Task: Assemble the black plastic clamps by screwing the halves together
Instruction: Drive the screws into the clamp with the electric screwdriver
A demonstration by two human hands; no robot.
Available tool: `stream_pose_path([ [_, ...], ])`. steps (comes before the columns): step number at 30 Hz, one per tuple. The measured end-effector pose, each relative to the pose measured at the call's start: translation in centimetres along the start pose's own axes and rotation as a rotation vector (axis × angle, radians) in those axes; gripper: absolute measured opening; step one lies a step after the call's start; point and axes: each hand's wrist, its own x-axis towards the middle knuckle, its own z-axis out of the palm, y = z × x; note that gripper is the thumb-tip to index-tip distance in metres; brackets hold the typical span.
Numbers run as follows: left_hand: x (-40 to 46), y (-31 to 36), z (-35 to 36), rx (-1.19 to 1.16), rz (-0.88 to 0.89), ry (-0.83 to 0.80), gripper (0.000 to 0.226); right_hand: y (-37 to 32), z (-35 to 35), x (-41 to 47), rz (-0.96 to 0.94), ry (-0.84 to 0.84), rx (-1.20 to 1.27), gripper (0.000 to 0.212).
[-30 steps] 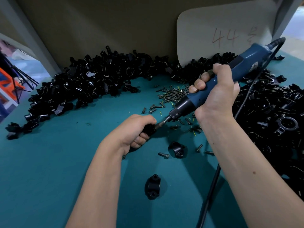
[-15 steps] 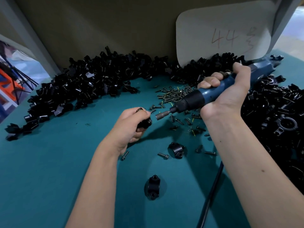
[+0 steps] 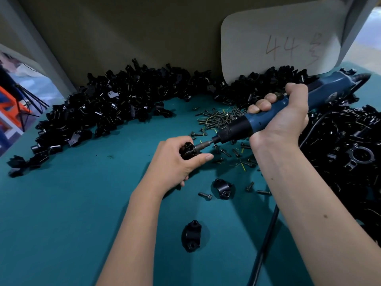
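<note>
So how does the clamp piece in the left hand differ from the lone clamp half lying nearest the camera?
The clamp piece is gripped in the left hand, lifted off the mat, while the lone clamp half lies flat on the teal mat, untouched. The screwdriver held in the right hand has its bit against the held piece; nothing touches the lone half. The lone half shows two open screw holes; the held piece is mostly hidden by fingers. Both are black plastic.
</note>
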Motion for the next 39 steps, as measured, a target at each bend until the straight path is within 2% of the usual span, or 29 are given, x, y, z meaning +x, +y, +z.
stream_pose_path([
  [8,0.3,-0.3,0.1,0.037,0.003,0.028,0.053,-0.7,0.2,-1.0,0.041,0.02,-0.059,0.019],
  [16,0.4,-0.3,0.7,-0.006,-0.011,0.06,0.037,-0.7,0.6,-1.4,0.049,0.01,-0.074,0.017],
  [21,0.6,-0.2,0.9,0.094,0.065,0.07,0.017,-0.7,0.7,-1.4,0.039,0.01,-0.087,0.017],
  [33,0.8,-0.1,1.0,0.088,0.053,0.059,0.011,-0.7,0.9,-2.1,0.01,0.02,-0.112,0.016],
  [39,0.9,-0.1,1.2,0.109,0.07,0.074,0.017,-0.6,0.9,-2.4,-0.008,0.015,-0.121,0.017],
])
